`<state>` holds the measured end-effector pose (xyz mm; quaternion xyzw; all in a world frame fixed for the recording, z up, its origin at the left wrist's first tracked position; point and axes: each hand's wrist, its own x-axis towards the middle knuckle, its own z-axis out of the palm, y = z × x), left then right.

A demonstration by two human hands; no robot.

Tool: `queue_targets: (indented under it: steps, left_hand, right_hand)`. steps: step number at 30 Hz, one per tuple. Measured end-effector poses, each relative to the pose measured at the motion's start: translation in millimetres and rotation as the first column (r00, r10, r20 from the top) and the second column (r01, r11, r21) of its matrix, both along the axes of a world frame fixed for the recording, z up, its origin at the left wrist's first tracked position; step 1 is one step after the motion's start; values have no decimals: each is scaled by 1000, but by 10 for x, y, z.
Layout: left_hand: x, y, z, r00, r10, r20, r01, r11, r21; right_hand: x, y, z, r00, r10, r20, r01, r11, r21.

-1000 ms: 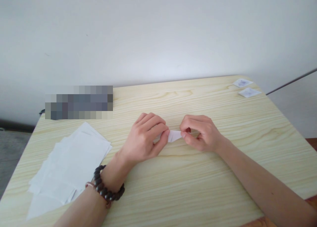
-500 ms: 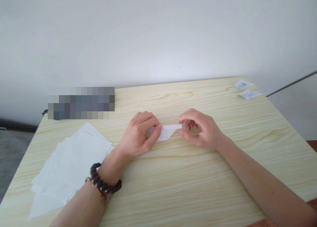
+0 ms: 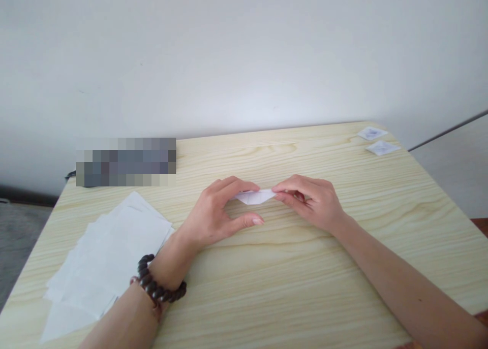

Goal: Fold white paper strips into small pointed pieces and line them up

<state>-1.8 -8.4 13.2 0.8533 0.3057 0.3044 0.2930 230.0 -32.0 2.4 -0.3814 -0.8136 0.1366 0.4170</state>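
Folded white paper (image 3: 256, 198) sits between the person's hands, near the middle of the wooden table (image 3: 285, 293); whether it rests on the surface or just above it is hard to tell. The right hand (image 3: 315, 200) is closed in a pinch on the paper's right tip. The left hand (image 3: 208, 214) is half open: its fingers touch the paper's far left edge, while its thumb stands apart on the near side. Half a second ago the left hand pinched the paper and the right was parted from its tip; the firm hold has now passed to the right, which suggests the folding is still under way. Farther out, loose white sheets (image 3: 122, 242) overlap in a pile at left, and two small folded papers (image 3: 383, 148) lie at the far right corner; whether these are hollow cannot be told. No container can be made out.
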Motion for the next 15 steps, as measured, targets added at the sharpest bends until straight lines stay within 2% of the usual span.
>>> queue_targets:
  steps: [3,6,10,13,15]
  left_hand:
    - [18,1,-23,999,32,-7,-31,998,55]
    - [37,-2,-36,997,77,4,-77,994,84]
    - [39,-19,-18,994,103,-41,-101,994,45]
    - [36,-38,-11,996,65,-65,-66,998,-8]
    - [39,-44,-23,998,55,-29,-56,997,-46]
  right_hand:
    - [-8,-13,6,999,-47,21,47,999,-9]
    - [-20,-25,2,999,-32,38,34,998,-51]
    - [-35,-29,-16,999,-12,36,16,995,-100]
    - [-51,-35,-34,1000,-2,18,4,994,-111]
    - [-62,-46,-39,1000,5,1,-5,994,-105]
